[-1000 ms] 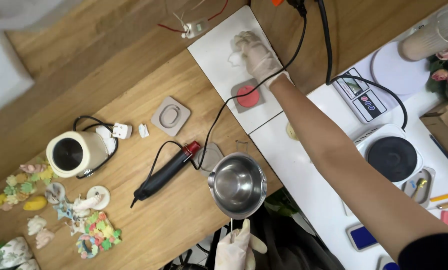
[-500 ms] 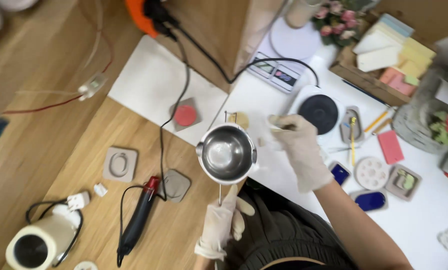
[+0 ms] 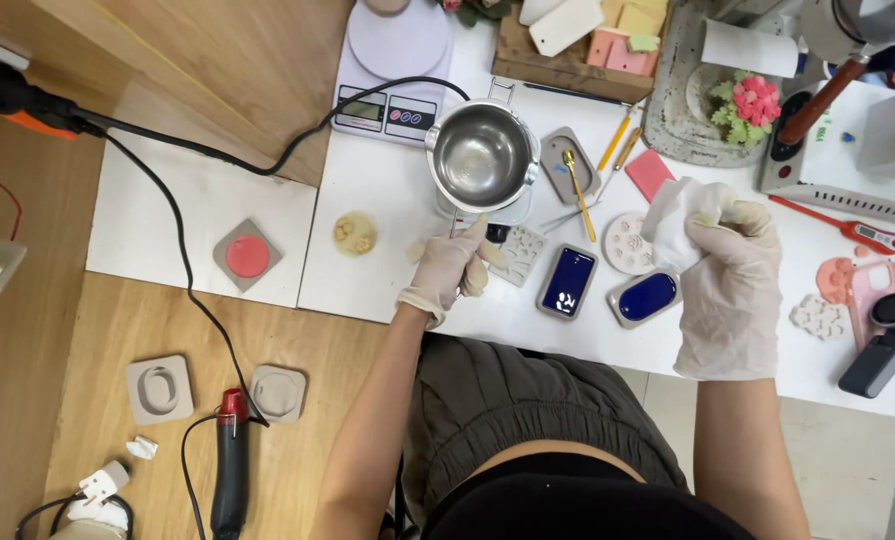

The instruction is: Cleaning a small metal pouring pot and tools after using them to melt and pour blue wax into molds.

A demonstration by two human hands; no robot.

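Both of my hands wear pale gloves. My left hand [image 3: 455,268] grips the handle of a small steel pot [image 3: 483,157] that sits over the hot plate on the white table [image 3: 388,270]; the pot looks empty. My right hand [image 3: 730,285] is raised above the table and closed on a crumpled white tissue [image 3: 681,222]. Between my hands lie two dark blue filled moulds [image 3: 568,281], [image 3: 648,296] and a round white mould [image 3: 628,243].
A digital scale [image 3: 390,108] stands behind the pot. A red-filled square mould [image 3: 247,256] rests on a white board at left. A heat gun [image 3: 230,462] and two grey moulds [image 3: 159,388] lie on the wooden floor. Right: thermometer [image 3: 853,229], flower mould [image 3: 823,316], pink flowers [image 3: 756,104].
The view has swung right over the white table. My left hand carried the pot onto the hot plate. My right hand drew back from the red mould and now holds a tissue.
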